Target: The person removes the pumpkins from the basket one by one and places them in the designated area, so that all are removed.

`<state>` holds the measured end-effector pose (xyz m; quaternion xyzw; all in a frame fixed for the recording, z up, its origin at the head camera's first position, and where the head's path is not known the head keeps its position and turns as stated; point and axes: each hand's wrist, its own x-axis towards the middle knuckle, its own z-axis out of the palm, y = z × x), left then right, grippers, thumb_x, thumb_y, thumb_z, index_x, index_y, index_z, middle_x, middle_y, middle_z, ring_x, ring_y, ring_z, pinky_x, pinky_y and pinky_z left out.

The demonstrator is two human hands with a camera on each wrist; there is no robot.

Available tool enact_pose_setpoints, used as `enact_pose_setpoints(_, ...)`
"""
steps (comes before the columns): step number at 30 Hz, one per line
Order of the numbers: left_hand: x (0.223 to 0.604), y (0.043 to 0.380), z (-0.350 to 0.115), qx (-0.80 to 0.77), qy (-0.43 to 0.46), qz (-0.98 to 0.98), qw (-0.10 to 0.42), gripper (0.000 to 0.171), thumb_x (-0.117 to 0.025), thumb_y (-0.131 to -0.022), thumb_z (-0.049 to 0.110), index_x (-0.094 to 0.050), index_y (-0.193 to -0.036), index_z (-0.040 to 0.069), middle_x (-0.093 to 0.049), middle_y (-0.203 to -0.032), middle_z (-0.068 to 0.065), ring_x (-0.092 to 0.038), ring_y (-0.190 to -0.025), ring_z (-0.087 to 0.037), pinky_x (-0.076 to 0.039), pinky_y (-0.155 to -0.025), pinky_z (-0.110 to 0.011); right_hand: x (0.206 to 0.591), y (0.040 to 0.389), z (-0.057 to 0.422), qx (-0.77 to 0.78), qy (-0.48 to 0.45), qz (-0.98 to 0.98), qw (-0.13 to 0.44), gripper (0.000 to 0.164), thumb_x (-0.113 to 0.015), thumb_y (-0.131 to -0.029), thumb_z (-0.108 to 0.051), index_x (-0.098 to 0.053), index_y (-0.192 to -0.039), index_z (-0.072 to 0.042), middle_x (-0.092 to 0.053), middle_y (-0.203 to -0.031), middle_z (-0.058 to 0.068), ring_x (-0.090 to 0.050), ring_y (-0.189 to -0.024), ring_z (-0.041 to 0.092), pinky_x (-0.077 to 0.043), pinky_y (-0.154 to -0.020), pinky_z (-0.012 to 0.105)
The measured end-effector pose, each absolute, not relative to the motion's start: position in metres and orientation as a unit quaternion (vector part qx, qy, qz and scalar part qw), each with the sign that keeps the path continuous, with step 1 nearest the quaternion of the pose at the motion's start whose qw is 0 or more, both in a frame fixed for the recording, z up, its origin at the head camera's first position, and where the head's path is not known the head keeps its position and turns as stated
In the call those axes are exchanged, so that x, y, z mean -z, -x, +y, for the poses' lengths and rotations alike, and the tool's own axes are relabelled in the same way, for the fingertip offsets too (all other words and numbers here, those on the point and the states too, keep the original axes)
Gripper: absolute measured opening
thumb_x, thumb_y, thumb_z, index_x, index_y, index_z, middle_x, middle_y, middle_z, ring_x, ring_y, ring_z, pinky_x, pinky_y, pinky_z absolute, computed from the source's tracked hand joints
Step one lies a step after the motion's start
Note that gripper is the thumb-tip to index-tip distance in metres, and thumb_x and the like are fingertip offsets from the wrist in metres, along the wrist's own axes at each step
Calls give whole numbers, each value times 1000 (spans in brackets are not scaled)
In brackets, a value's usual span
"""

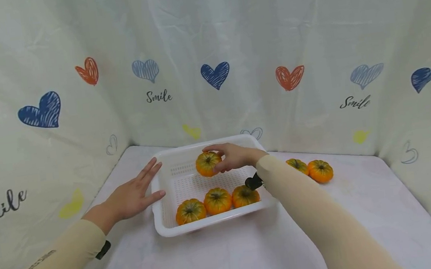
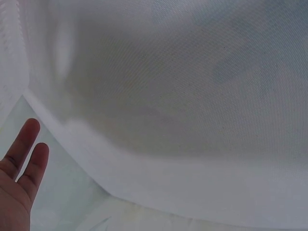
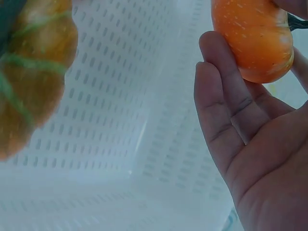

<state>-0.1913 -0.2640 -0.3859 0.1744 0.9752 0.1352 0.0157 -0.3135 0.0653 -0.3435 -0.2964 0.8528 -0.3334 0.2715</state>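
Observation:
My right hand (image 1: pixel 236 155) grips a small orange-and-green pumpkin (image 1: pixel 206 165) by its sides, over the back of a white perforated plastic basket (image 1: pixel 210 222). In the right wrist view the held pumpkin (image 3: pixel 252 43) shows its smooth orange skin, with fingers curled against it. Three similar pumpkins sit in a row along the basket's front wall: one at left (image 1: pixel 190 212), one in the middle (image 1: pixel 217 201) and one at right (image 1: pixel 246 196), partly behind the right wrist strap. At the basket's left rim, my left hand (image 1: pixel 130 198) has its fingers extended and holds nothing.
Two more pumpkins lie on the white-covered table (image 1: pixel 369 205) right of the basket; one (image 1: pixel 320 171) shows whole, the other (image 1: pixel 298 166) partly behind the right sleeve. A curtain (image 1: pixel 252 103) printed with hearts hangs behind the table and at both sides.

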Motion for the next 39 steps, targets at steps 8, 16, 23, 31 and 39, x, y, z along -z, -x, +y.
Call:
enact_pose_setpoints(8,386,191,-264,-134,-181,974,13,86,-45,-98,62,-7,-162,18,5,-167,-5,-40,-136,-46,-42,-100,-63,320,308,103,338,286,867,231,75,-75,-87,-26,-39,-153,-31,-55,-133,9,-66,-95,29,-56,-84,40)
enact_pose_setpoints(16,388,192,-268,-130,-185,974,6,86,-43,-99,63,-5,-162,18,5,-167,-4,-43,-133,-46,-44,-97,-63,291,301,162,374,284,861,195,70,-68,-93,-21,-36,-155,-26,-56,-130,15,-66,-98,36,-55,-89,45)
enact_pose_setpoints(23,387,192,-266,-135,-187,973,10,87,-43,-98,64,-6,-162,17,5,-167,-4,-41,-135,-46,-43,-98,-63,287,296,219,379,244,876,171,73,-69,-94,-19,-31,-157,-20,-53,-133,18,-66,-100,35,-55,-89,46)
enact_pose_setpoints(31,387,192,-266,-135,-184,974,6,86,-44,-98,63,-8,-162,17,4,-167,-4,-42,-135,-46,-44,-98,-62,292,284,268,359,196,901,141,75,-70,-93,-25,-30,-157,-24,-42,-146,22,-68,-101,31,-51,-93,55)
enact_pose_setpoints(39,388,193,-266,-131,-183,974,11,87,-43,-98,64,-8,-162,17,4,-167,-5,-42,-134,-46,-45,-97,-62,301,274,316,387,156,899,133,79,-70,-95,-27,-25,-159,-19,-37,-148,26,-65,-108,35,-52,-93,52)
